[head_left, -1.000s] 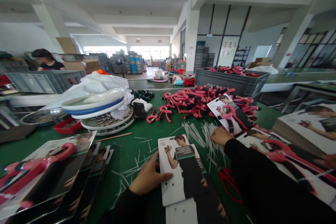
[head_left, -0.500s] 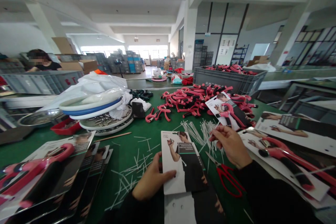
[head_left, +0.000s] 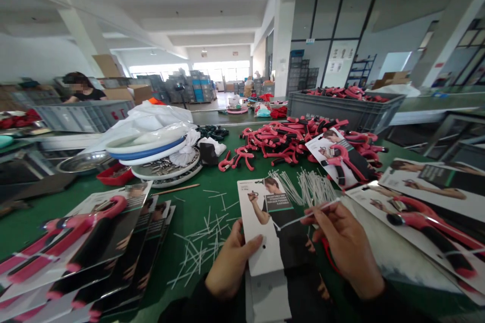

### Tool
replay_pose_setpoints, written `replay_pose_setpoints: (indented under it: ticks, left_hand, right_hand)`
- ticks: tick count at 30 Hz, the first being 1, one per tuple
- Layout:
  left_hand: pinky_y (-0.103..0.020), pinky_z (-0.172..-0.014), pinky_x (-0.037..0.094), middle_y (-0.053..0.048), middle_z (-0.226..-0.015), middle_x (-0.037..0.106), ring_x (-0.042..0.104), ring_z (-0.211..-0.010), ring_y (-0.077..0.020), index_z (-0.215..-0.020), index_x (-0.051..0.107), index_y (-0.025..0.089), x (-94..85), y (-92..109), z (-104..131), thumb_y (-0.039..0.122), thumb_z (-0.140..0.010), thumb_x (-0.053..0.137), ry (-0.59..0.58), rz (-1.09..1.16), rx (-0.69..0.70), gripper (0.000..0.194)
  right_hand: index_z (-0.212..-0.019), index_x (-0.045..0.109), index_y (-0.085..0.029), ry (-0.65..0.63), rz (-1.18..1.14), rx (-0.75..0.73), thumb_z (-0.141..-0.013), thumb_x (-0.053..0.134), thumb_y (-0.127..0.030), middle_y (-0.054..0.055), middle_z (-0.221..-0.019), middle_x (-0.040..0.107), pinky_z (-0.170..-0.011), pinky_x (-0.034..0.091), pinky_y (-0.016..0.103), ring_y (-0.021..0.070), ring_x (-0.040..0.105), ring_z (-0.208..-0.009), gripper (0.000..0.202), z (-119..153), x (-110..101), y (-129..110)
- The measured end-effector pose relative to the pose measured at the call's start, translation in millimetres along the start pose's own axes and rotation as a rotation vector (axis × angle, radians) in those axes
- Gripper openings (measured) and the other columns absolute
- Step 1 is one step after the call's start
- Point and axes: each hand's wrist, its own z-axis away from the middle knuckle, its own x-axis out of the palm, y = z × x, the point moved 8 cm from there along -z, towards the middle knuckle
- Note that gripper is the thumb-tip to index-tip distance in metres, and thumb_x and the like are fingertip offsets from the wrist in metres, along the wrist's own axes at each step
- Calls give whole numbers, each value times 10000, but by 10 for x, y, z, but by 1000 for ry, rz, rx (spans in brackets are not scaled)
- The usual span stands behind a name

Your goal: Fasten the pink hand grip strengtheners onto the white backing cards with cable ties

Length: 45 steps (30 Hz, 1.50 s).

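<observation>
My left hand [head_left: 233,260] is closed on the left edge of a printed packaging card [head_left: 261,217], thumb on its front. Below it shows another card [head_left: 265,292]. In my right hand [head_left: 343,242], fingertips pinch a white cable tie [head_left: 293,222]; its left end lies against the card's face, and whether it passes through a hole I cannot tell. Behind the right hand are red-handled scissors [head_left: 329,252], mostly hidden. Loose white cable ties [head_left: 202,239] lie left of the card, and a bundle of ties [head_left: 316,186] lies just beyond it.
Pink-and-black hand grips [head_left: 280,139] are heaped at the back, before a grey crate [head_left: 344,111] of more. Cards with grips attached are stacked at left [head_left: 87,232] and right [head_left: 428,227]. Stacked trays [head_left: 151,154] stand back left. A co-worker [head_left: 81,88] sits beyond.
My right hand has come down and in beside the card, and the tie in it now reaches the card's face. The camera view has shifted slightly left.
</observation>
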Motion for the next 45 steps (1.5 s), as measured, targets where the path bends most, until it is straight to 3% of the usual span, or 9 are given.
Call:
replay_pose_setpoints:
  ticks: [8, 15, 20, 26, 32, 35, 37, 40, 45]
  left_hand:
    - [-343, -783, 489, -67, -1035, 646, 632, -895, -225, -1121, 370, 229, 122, -43, 83, 251, -691, 707, 123, -2, 69, 547]
    - [-344, -791, 498, -68, -1104, 615, 608, -969, -236, -1150, 337, 261, 212, -48, 106, 280, -727, 674, 146, -13, 124, 541]
    - [-338, -781, 505, -38, -1054, 615, 621, -907, -213, -1122, 346, 280, 272, -112, 119, 332, -709, 686, 184, -75, 117, 537]
    - [-331, -714, 531, -19, -947, 657, 647, -841, -243, -1180, 333, 329, 15, -346, 11, 472, -581, 744, 295, -104, 56, 740]
    - [-300, -711, 531, -18, -986, 680, 598, -1002, -257, -1125, 490, 342, -117, -507, -20, 548, -603, 676, 235, -133, -61, 592]
    - [-283, -676, 519, -23, -995, 676, 624, -918, -243, -1079, 536, 317, -108, -495, 50, 485, -518, 754, 197, -203, -56, 625]
    - [-279, -586, 502, -41, -838, 694, 638, -721, -222, -1050, 572, 265, -78, -464, 86, 430, -497, 779, 147, -328, -63, 614]
    - [-254, -468, 438, -23, -608, 648, 557, -510, -172, -917, 641, 202, -37, -361, 117, 369, -533, 757, 88, -520, -74, 435]
    - [-203, -426, 369, 4, -566, 622, 498, -475, -130, -739, 673, 198, -65, -110, 152, 341, -576, 714, 114, -668, -80, 220]
  right_hand:
    - [-854, 501, -210, 52, 203, -192, -837, 506, -395, 52, -774, 645, -431, 496, 220, 116, 575, -481, 187, 358, -48, -284]
    - [-875, 505, -238, -8, 258, -254, -839, 503, -346, 48, -815, 635, -348, 470, 204, 114, 562, -462, 114, 506, 14, -267]
    - [-877, 519, -236, 13, 243, -329, -846, 490, -287, 51, -845, 626, -488, 510, 216, 141, 620, -624, 66, 617, 63, -329]
    - [-755, 495, -197, 70, 92, -73, -842, 483, -335, 17, -672, 593, -573, 476, 236, 141, 593, -625, 164, 490, 97, 43]
    - [-717, 452, -185, 126, -228, 238, -756, 555, -393, -39, -544, 548, -356, 273, 169, 56, 391, -375, 235, 378, 81, 504]
    - [-701, 451, -181, 104, -258, 256, -731, 572, -431, -35, -542, 550, -363, 283, 164, 54, 410, -380, 279, 409, 123, 535]
    - [-690, 455, -181, 73, -247, 270, -720, 580, -429, -29, -555, 558, -359, 281, 163, 60, 430, -394, 279, 445, 162, 532]
    - [-679, 458, -185, 5, -181, 290, -716, 577, -373, -31, -573, 562, -340, 250, 163, 62, 421, -399, 226, 493, 225, 512]
    - [-668, 490, -185, -63, -25, 153, -725, 547, -282, -48, -560, 500, -429, 335, 195, 87, 443, -470, 126, 520, 254, 386]
